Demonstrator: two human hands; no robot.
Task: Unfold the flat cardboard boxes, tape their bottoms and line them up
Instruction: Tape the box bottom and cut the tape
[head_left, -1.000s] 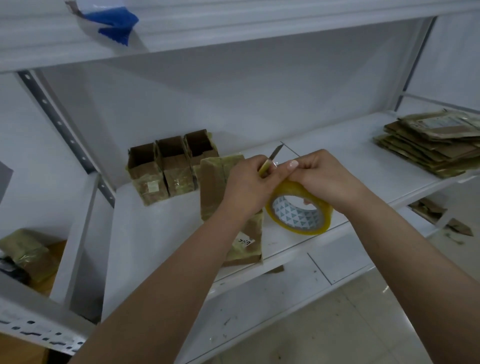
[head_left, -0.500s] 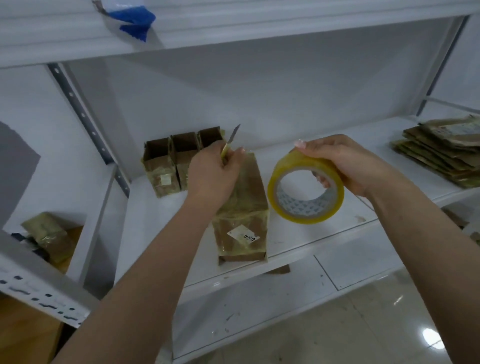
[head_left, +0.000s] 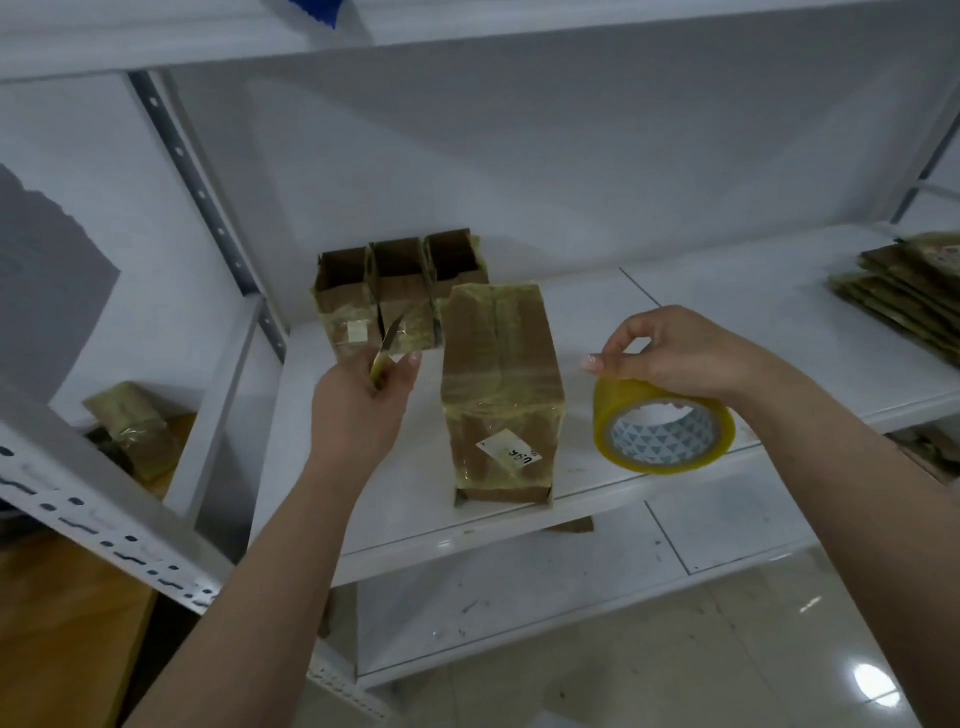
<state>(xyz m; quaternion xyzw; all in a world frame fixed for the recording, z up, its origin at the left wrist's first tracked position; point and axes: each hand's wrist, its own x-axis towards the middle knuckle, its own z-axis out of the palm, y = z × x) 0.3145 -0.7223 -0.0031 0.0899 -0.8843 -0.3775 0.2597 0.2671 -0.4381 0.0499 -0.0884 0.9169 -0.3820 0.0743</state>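
Three open boxes (head_left: 400, 291) lined up at back; fourth box (head_left: 501, 384) taped, bottom-up, not yet placed. Flat stack (head_left: 904, 291) left. Left hand (head_left: 358, 410) pinching cutter (head_left: 387, 345); right hand (head_left: 680, 353) gripping tape roll (head_left: 662, 428).

A taped cardboard box (head_left: 501, 395) stood bottom-up near the front edge of the white shelf (head_left: 701, 312), between the two hands. The left hand (head_left: 358, 410) pinched a small knife (head_left: 387, 345), blade pointing up and away. The right hand (head_left: 675, 353) gripped a roll of yellow tape (head_left: 662, 434) just right of the box. Three open boxes (head_left: 400, 291) stood in a row behind, and flat boxes (head_left: 909, 291) lay stacked at far right.
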